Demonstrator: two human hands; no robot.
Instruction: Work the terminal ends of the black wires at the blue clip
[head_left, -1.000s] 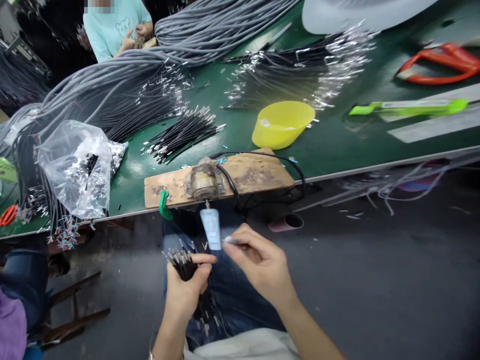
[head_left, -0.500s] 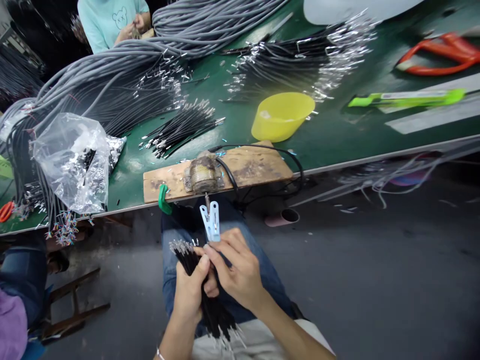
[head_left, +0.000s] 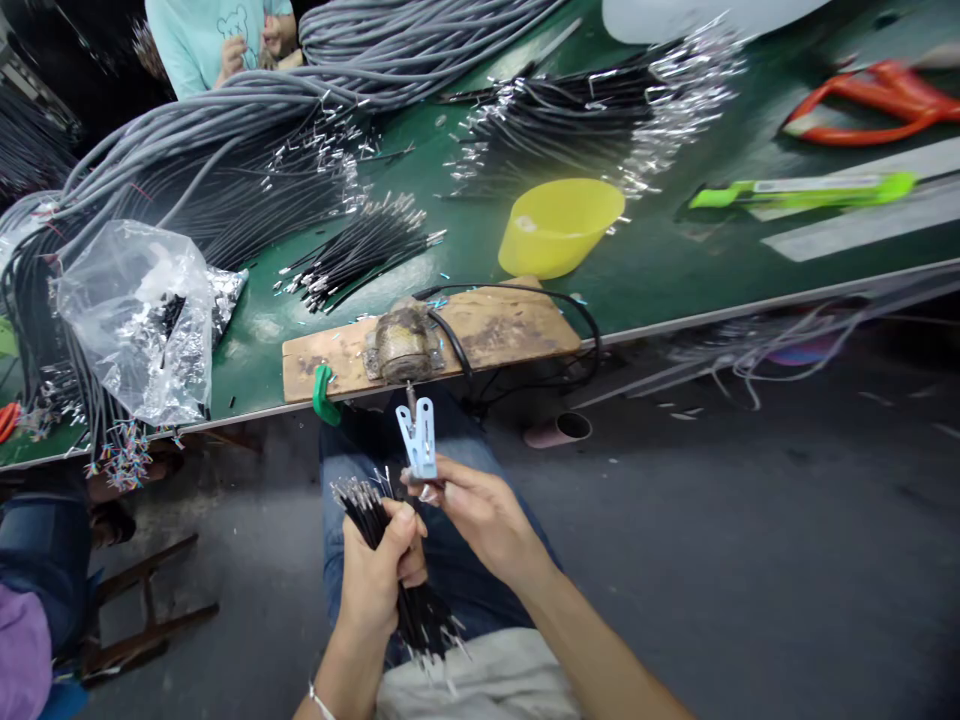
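Note:
My left hand (head_left: 379, 570) is wrapped round a bundle of black cables (head_left: 427, 615) with bare silvery tips at the top. One or two cable ends stand apart from the bundle, just above the left thumb. My right hand (head_left: 480, 510) is up at the lower end of a light blue clothespin (head_left: 418, 440), its fingers closed together; what lies between them is too small to make out. The clothespin hangs on the shaft of a small worn motor (head_left: 405, 345), fixed on a wooden board (head_left: 510, 325) at the table edge.
On the green table (head_left: 645, 290) are a yellow cup (head_left: 559, 230), short black cables (head_left: 360, 250), grey cables (head_left: 225, 110), a plastic bag (head_left: 139, 320), orange scissors (head_left: 885, 105) and a green cutter (head_left: 802, 190). A green clamp (head_left: 324, 395) holds the board. Another person sits across the table.
My right hand has moved away from the bundle, to the clothespin's lower end. My left hand has shifted slightly left with the bundle. Some cable ends now stand apart at its top.

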